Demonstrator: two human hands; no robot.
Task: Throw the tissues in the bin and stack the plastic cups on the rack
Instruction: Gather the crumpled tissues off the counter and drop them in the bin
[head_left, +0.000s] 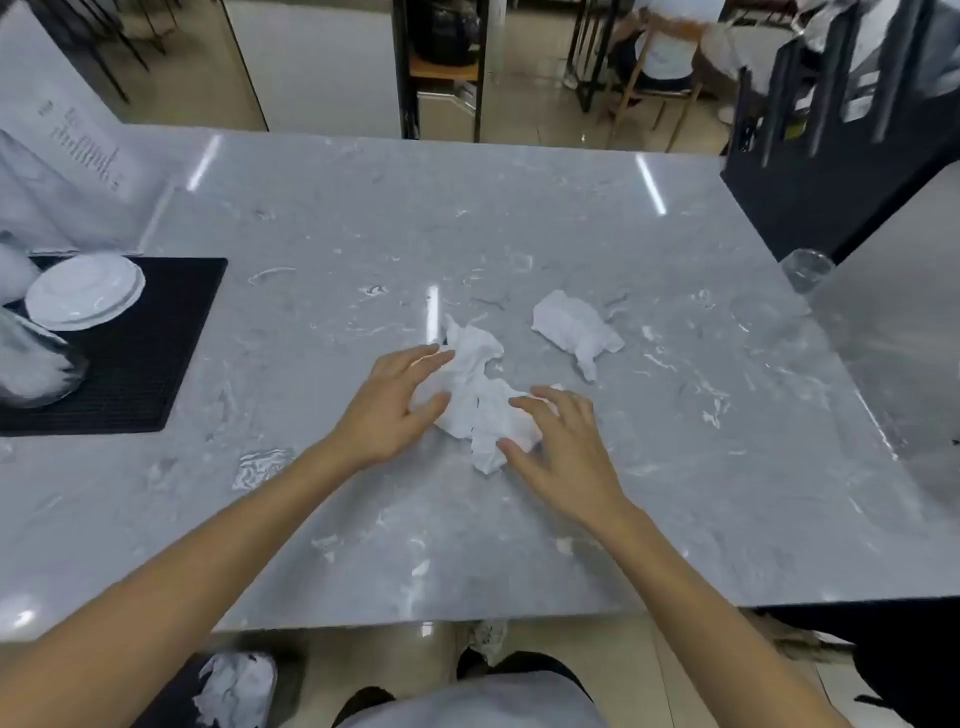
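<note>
**Loose tissues, open hands: the gather could scatter**

Nearest, at 7 o'clock below the table edge, a dark bin (228, 691) already holds crumpled white paper. It sits low and partly out of view, so a careless toss could miss it.

On the grey table (467, 545), both hands flank a crumpled tissue (475, 400) near the centre. The left hand (395, 400) rests at its 9 o'clock side, fingers spread and touching the paper but not closed on it. The right hand (558, 447) lies at its 4 o'clock side, also spread and unclenched, fingertips on the tissue's edge. With neither hand gripping, a hurried scoop could tear the thin paper or leave scraps behind.

A second tissue (574, 330) lies apart at 1 o'clock, easy to forget.

Farther out at 3 o'clock, a clear plastic cup (808, 270) stands at the table's edge; a sweeping arm could knock it off. At 9 o'clock, a white plate (85, 296) sits on a black mat (156, 332).
</note>
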